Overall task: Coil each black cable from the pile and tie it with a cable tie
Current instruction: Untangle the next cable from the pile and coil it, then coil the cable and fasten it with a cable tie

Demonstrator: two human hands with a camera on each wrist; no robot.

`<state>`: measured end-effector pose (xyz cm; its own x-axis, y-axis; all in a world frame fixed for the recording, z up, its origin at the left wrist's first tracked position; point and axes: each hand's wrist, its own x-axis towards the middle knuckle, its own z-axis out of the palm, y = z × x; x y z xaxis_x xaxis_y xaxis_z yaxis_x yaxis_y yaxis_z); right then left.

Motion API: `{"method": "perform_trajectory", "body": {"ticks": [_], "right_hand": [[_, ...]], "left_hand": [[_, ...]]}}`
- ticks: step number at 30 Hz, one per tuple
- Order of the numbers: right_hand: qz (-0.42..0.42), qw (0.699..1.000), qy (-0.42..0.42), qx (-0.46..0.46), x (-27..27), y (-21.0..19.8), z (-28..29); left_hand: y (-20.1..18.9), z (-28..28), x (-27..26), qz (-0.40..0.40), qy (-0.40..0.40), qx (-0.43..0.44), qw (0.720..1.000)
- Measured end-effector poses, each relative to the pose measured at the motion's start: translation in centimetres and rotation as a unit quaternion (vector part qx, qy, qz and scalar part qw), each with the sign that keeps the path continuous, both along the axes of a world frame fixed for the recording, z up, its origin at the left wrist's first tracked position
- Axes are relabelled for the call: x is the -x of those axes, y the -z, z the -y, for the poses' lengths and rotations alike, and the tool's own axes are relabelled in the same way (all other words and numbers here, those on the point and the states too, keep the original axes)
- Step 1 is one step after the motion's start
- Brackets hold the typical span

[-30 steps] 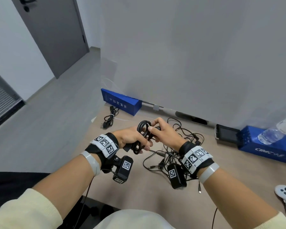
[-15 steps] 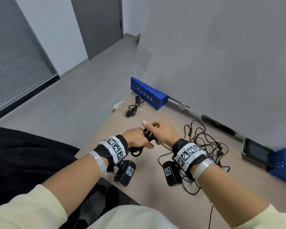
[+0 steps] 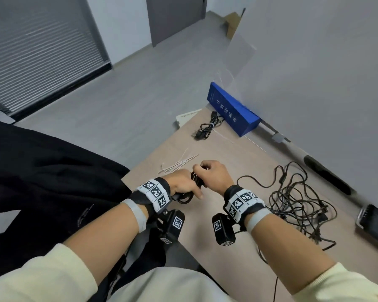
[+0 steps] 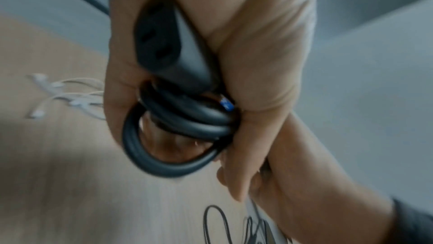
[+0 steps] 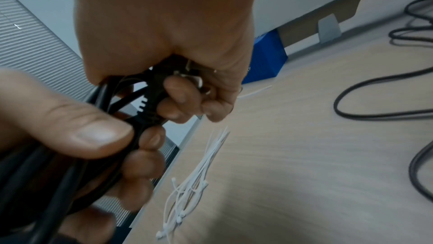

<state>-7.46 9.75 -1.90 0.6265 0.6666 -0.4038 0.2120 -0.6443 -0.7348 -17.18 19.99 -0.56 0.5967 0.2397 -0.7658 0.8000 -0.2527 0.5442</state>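
The coiled black cable (image 4: 178, 133) is held above the worktop (image 3: 238, 253), the left hand (image 3: 182, 182) gripping its loops and socket plug, the right hand (image 3: 213, 173) gripping its other plug. White cable ties (image 5: 194, 179) lie beneath; the loose cable pile (image 3: 297, 201) lies right. A blue box (image 3: 231, 111) bears writing too small to read.

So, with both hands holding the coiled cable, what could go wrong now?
1. The coil is not tied yet; freeing one hand for a tie may let the loops spring open.
2. The ties lie near the table edge, so a careless reach could push them off.
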Motion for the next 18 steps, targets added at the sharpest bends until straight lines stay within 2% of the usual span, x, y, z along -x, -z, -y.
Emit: {"method": "perform_trajectory", "body": {"ticks": [2,4,5,7,10,13,15,18], "right_hand": [[-0.006,1.0,-0.006,-0.007,-0.2,0.5,-1.1],[-0.009,1.0,-0.018,-0.018,-0.4,1.1,-2.3],[-0.013,0.999,-0.025,-0.024,-0.4,1.3,-2.9],[-0.027,0.998,-0.048,-0.023,-0.6,2.0,-4.2],[-0.079,0.992,-0.101,0.002,-0.5,2.9,-5.6],[-0.149,0.983,-0.1,0.022,-1.3,4.3,-7.1],[-0.126,0.986,-0.096,0.044,-2.2,5.6,-8.0],[-0.034,0.986,-0.133,0.095,-2.9,7.5,-9.4]], "left_hand": [[0.3,-1.2,0.8,0.006,-0.055,0.121,0.991],[0.7,-2.4,1.5,0.012,-0.105,0.252,0.962],[1.0,-2.8,1.7,0.015,-0.118,0.293,0.949],[2.0,-3.6,2.1,0.017,-0.138,0.325,0.935],[3.4,-4.6,2.7,0.003,-0.186,0.302,0.935],[5.0,-6.1,3.8,-0.01,-0.258,0.279,0.925],[5.8,-7.4,4.4,-0.008,-0.338,0.233,0.912],[6.8,-9.4,5.2,0.016,-0.446,0.156,0.881]]}}
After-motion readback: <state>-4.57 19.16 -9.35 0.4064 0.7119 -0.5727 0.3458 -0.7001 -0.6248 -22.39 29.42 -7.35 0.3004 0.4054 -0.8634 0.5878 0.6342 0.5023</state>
